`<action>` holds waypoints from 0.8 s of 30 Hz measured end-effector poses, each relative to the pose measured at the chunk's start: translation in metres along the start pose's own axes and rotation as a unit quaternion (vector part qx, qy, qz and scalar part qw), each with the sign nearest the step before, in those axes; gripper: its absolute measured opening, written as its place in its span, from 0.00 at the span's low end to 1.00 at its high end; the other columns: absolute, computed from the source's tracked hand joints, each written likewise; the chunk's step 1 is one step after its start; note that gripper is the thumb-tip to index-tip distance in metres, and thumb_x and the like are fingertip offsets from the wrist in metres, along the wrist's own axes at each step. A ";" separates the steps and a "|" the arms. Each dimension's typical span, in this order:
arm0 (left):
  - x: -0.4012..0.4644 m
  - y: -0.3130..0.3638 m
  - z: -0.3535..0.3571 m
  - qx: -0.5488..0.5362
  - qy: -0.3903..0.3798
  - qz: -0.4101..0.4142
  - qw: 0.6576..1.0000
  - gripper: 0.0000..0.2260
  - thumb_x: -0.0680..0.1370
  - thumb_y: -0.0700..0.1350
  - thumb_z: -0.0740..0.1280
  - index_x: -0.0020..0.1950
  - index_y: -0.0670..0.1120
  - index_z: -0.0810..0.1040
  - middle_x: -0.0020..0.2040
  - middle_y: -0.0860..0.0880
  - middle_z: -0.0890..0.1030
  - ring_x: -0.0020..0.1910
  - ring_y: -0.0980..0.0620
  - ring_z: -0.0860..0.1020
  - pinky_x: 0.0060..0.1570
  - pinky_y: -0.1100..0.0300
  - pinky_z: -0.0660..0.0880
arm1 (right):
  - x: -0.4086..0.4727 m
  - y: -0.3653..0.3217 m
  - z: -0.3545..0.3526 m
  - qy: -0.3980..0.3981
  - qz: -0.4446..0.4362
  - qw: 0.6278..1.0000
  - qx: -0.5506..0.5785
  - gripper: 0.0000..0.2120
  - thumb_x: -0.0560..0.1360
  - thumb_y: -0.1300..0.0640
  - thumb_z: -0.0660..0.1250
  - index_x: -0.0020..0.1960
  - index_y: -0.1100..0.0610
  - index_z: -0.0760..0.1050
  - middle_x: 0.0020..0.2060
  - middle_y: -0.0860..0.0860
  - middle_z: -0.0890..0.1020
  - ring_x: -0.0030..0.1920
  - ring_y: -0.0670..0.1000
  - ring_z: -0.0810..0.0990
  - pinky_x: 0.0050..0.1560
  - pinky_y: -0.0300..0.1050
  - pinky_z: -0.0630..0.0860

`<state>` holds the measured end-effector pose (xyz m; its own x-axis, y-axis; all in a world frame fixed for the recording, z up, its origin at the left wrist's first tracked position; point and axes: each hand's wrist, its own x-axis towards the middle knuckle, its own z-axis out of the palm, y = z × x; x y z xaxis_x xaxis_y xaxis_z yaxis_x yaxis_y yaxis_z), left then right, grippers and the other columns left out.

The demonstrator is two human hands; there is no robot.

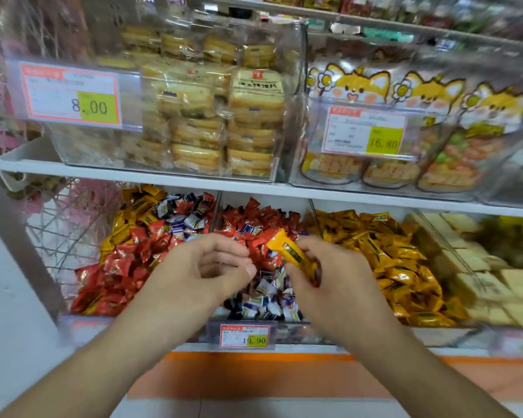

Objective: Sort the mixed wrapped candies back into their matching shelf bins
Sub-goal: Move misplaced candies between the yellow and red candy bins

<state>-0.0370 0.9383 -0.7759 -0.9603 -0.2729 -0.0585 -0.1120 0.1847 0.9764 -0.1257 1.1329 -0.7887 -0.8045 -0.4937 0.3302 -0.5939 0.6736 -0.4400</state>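
**Yellow candy lifted from middle bin — to be carried right**

A yellow-wrapped candy (290, 251) is pinched in the right hand (323, 276), fingers curled round its lower end, held just above the middle bin (263, 297). That bin is mostly red wrappers at the back, with blue-and-white ones at the front. The left hand (206, 267) hangs loosely curled beside it; nothing is seen in it.

The matching yellow bin (390, 267) lies immediately right, past the clear divider (314, 215).

Suggested handling:
- The wrapper is slick, so the pinch is best kept on the candy body, not the crimped tail.
- The piece is best lifted clear of the divider before release — a low drop risks it sliding back.
- The left bin (139, 245) is also seen to be mixed: yellow, red and blue-white together. The idle left hand can be used there.
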 end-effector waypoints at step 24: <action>0.042 -0.061 -0.076 0.407 -0.127 -0.021 0.904 0.06 0.73 0.53 0.79 0.49 0.57 0.88 0.37 0.64 0.81 0.43 0.65 0.80 0.39 0.73 0.71 | 0.016 -0.004 0.026 -0.091 -0.018 0.993 -0.076 0.16 0.80 0.55 0.69 0.67 0.50 0.77 0.65 0.45 0.78 0.68 0.46 0.73 0.65 0.33 0.62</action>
<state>-0.0511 0.8440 -0.8217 -0.9669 -0.0897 -0.2389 -0.2021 0.8408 0.5022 -0.1362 1.1084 -0.8037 -0.7789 -0.6005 0.1812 -0.6255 0.7221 -0.2957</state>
